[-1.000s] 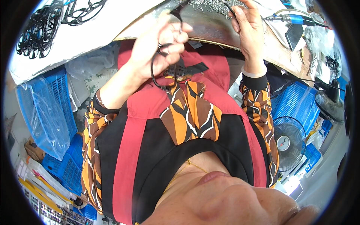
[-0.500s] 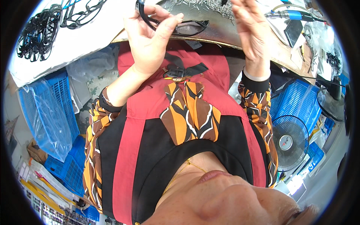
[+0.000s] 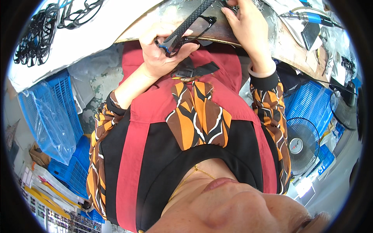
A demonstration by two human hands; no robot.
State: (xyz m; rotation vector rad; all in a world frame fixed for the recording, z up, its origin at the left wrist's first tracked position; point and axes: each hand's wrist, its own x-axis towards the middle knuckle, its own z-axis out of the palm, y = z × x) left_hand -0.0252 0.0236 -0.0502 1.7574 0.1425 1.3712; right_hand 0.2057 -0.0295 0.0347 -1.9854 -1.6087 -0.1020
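Observation:
My left hand (image 3: 163,50) is closed around a black eyeglass frame (image 3: 200,33), gripping it near a hinge that shows a bit of blue. One black textured temple arm (image 3: 190,21) slants up and right out of the top of the picture. At the bench edge, my right hand (image 3: 250,33) has its thumb and fingers curled by a small dark thing at the upper border. What that thing is, I cannot make out, as the fingertips are partly cut off.
Black eyeglass frames (image 3: 37,37) lie heaped on the white surface at left. Small metal pieces lie at the far edge of the metal bench top (image 3: 221,29). A blue-bodied tool (image 3: 311,17) rests at right. Blue crates (image 3: 50,108) and a fan (image 3: 303,145) stand below.
The left hand has turned the eyeglass frame and come slightly lower, bringing the temple arm into a diagonal. The raised, spread right hand has moved left and curled its fingers by the dark thing.

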